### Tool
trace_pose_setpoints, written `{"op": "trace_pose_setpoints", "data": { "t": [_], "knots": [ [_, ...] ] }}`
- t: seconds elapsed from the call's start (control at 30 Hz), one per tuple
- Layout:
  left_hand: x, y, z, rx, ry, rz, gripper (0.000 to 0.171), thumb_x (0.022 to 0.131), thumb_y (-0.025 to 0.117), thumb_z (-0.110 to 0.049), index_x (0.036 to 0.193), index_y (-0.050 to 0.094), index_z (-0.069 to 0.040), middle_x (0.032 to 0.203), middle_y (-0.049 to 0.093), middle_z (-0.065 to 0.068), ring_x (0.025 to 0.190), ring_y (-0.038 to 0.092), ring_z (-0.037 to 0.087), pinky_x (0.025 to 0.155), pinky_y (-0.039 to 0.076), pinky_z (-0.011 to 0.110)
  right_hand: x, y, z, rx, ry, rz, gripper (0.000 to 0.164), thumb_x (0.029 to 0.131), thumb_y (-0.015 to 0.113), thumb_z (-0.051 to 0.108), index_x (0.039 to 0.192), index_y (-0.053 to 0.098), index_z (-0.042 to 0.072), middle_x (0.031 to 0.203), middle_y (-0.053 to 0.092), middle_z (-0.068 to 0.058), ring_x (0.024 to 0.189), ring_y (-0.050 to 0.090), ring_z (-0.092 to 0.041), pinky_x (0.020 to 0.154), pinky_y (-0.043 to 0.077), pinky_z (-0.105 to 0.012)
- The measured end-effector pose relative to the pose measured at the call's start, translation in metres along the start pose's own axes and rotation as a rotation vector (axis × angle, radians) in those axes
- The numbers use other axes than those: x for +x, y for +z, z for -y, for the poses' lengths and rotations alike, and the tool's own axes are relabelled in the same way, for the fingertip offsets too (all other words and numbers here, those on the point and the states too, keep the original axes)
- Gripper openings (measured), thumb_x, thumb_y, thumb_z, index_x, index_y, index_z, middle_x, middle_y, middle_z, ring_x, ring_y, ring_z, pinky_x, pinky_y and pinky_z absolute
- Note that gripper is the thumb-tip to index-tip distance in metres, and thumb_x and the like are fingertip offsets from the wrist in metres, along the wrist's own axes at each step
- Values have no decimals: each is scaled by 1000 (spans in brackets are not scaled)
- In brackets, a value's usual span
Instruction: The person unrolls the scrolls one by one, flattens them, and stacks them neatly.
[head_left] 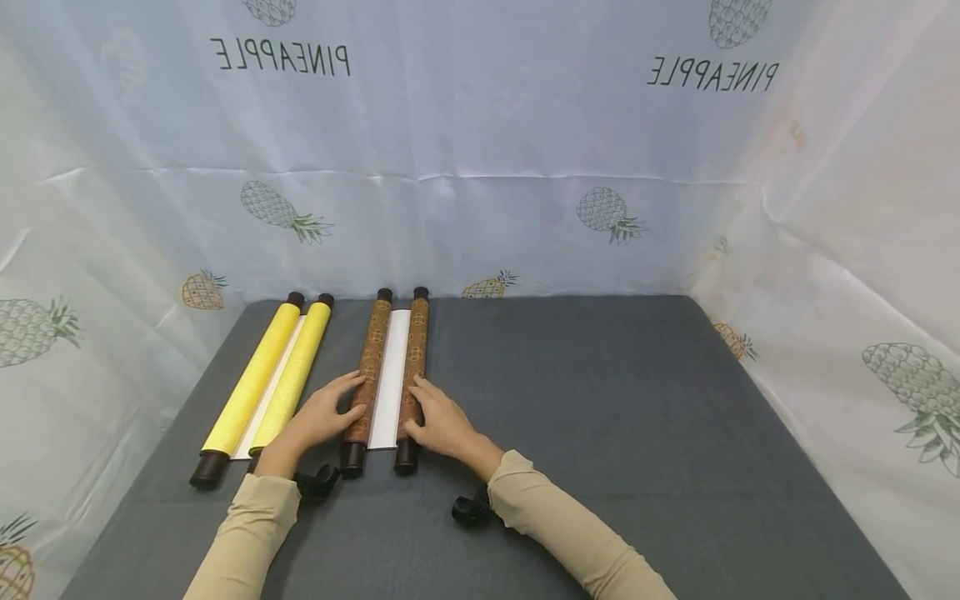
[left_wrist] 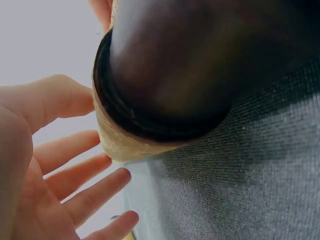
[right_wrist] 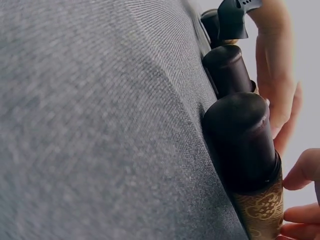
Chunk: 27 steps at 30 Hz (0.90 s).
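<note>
A brown patterned scroll lies partly unrolled on the grey cloth, a white strip showing between its two rolls. My left hand touches the left roll near its close end. In the left wrist view its fingers spread out fairly straight beside the roll, below the dark end knob. My right hand has thumb and fingertips against the right side of the other roll. Close up in the right wrist view are that roll's dark knob and gold-patterned cover.
A yellow scroll with dark knobs lies to the left, close to my left forearm, which hides one knob partly. Grey cloth covers the table. White pineapple-print curtains stand behind and at both sides. Black wrist devices sit under both wrists.
</note>
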<state>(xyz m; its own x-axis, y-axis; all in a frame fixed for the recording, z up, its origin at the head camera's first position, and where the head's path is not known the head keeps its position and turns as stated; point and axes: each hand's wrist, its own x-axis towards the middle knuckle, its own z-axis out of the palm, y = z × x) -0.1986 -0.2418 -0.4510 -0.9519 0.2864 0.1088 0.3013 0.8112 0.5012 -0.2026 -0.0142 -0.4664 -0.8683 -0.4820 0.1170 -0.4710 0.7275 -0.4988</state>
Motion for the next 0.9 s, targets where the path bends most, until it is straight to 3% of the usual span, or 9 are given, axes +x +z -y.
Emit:
{"op": "trace_pose_setpoints", "data": {
  "t": [0.17,0.37,0.7,0.9],
  "knots": [
    [-2,-3,-2,6,-36,23,56,91,64,-21,136,47,8,144,42,33,130,43,52,104,39,62,-1,-1,2,-20,43,-10,55,92,62,32,139,50,6,153,42,-10,137,47,-26,107,46,-41],
    [-2,-4,-1,10,-40,33,57,91,65,-20,136,47,9,143,42,34,129,44,53,103,40,63,-2,-3,4,-16,87,-28,65,88,68,42,138,50,5,150,45,-13,135,49,-29,107,46,-43],
    [-3,-6,2,22,-2,5,53,89,66,-14,132,50,11,141,45,35,128,46,52,103,41,61,-4,-6,3,46,65,-67,63,85,72,27,138,48,4,151,43,-15,138,45,-31,110,43,-44],
    [-3,-8,2,19,9,14,49,89,63,-10,132,51,9,142,43,35,128,45,53,102,40,62,-6,-8,0,52,27,-45,59,85,67,19,138,49,3,152,42,-14,141,42,-28,111,42,-42]
  ]
}}
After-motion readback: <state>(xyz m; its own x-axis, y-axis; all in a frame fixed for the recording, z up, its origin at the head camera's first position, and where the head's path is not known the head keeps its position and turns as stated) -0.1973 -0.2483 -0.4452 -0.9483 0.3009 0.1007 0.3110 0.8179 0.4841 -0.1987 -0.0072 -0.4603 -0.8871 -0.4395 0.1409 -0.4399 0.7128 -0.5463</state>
